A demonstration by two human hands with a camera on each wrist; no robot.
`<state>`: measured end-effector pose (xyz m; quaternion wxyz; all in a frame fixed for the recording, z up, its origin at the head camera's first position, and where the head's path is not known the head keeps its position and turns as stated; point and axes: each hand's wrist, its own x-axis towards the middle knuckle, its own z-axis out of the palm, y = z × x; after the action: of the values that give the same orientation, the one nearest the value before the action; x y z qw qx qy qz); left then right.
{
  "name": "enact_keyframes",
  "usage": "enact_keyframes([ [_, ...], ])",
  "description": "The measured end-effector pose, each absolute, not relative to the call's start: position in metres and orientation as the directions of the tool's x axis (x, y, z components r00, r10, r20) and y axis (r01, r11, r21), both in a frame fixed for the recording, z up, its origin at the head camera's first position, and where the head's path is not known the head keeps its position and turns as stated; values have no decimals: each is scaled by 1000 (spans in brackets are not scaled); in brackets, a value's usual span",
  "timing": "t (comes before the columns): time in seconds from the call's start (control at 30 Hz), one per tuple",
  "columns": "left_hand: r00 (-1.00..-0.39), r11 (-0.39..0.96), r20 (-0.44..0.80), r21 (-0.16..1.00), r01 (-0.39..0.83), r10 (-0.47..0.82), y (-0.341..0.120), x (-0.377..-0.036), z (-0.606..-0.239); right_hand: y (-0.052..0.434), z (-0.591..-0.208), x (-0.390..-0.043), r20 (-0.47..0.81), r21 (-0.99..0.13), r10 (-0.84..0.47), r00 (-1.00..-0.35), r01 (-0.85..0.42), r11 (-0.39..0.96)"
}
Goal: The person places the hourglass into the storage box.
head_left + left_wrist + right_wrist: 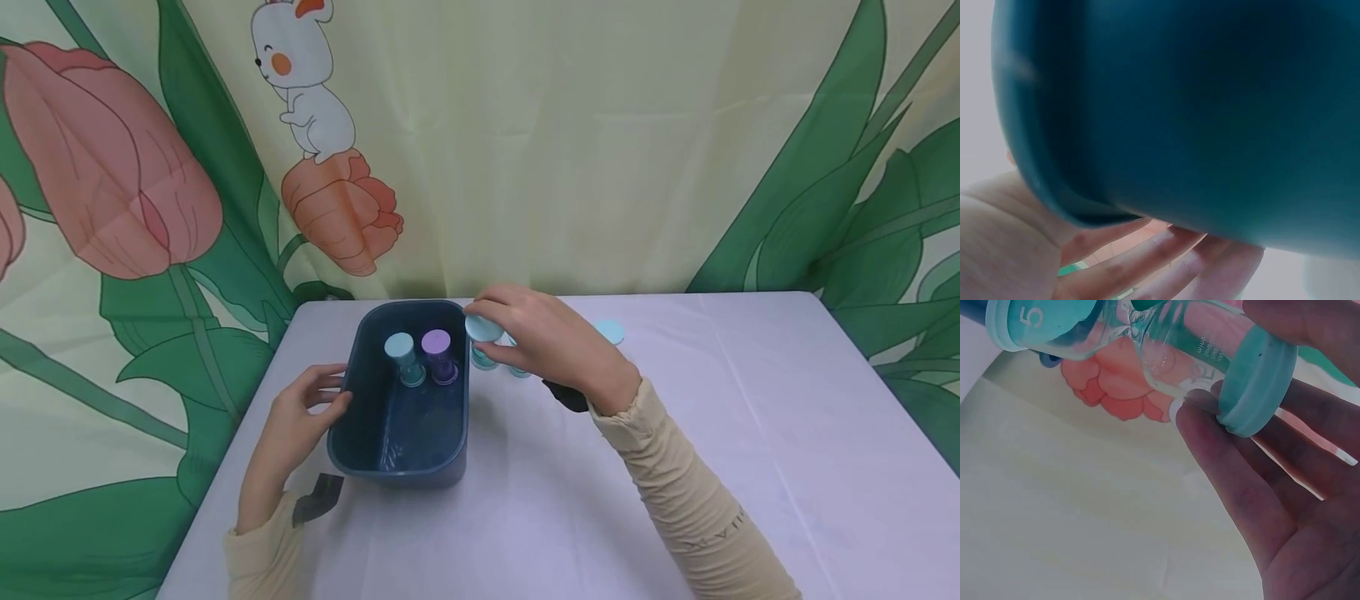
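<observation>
Right hand [551, 346] pinches teal hourglass [484, 340] just right of bin [397, 462] rim. Left hand [296, 425] flat against bin's left wall. Risk: base clips rim, timer tips, topples 2 inside.

The left hand [300, 425] lies flat with relaxed fingers. The right hand [543, 342] is raised, its fingers [1222, 456] pinching.
</observation>
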<state>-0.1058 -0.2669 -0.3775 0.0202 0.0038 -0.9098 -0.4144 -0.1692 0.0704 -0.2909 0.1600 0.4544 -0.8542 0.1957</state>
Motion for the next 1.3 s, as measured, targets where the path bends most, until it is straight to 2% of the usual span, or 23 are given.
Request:
enact_keyframes([
  [0.77,-999,658,50,753,28,-14,-266,-108,-382,54,-288,-175,518,-164,-724,-455,-884,438],
  [1.3,-998,661,57,750,33,-15,-266,-107,-379,34,-292,-180,499,-203,-733,-462,-885,419],
])
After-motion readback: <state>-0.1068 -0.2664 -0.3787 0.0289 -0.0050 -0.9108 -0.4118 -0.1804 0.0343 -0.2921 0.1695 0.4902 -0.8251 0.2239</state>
